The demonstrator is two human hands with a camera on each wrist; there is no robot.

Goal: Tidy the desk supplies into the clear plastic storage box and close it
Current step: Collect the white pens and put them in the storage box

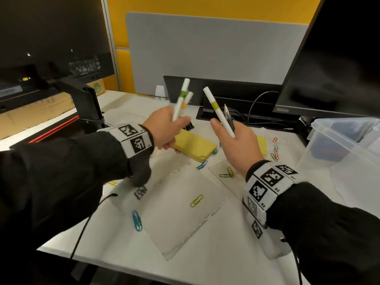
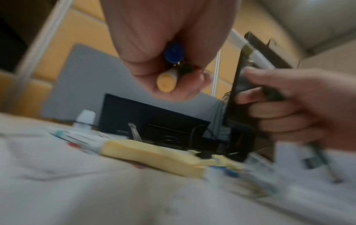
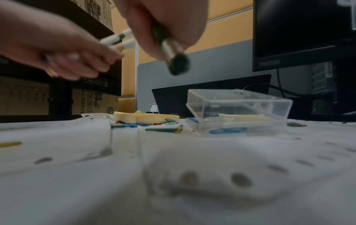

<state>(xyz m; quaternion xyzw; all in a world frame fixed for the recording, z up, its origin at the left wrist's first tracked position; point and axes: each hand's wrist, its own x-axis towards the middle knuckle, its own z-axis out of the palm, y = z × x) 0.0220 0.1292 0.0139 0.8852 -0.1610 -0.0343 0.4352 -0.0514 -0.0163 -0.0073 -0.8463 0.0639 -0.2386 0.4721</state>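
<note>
both my left hand (image 1: 164,128) and right hand (image 1: 236,138) gripped white barrelled pens (image 1: 181,101), while coloured wire paper clips (image 1: 137,221), yellow sticky-note pads (image 1: 193,147) and the open clear plastic storage box (image 1: 345,140) awaited.

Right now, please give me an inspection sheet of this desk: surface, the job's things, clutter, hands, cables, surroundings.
Surface: white desk under paper sheets.
Job's things: clear box at the right, open; yellow note pads and paper clips loose on the sheets.
Clutter: black binder clip behind the pads.
Hands: left hand holds white pens; right hand holds a white pen and a dark pen.
Cables: black cables behind the right hand.
Surroundings: monitors, grey divider, yellow wall.
</note>
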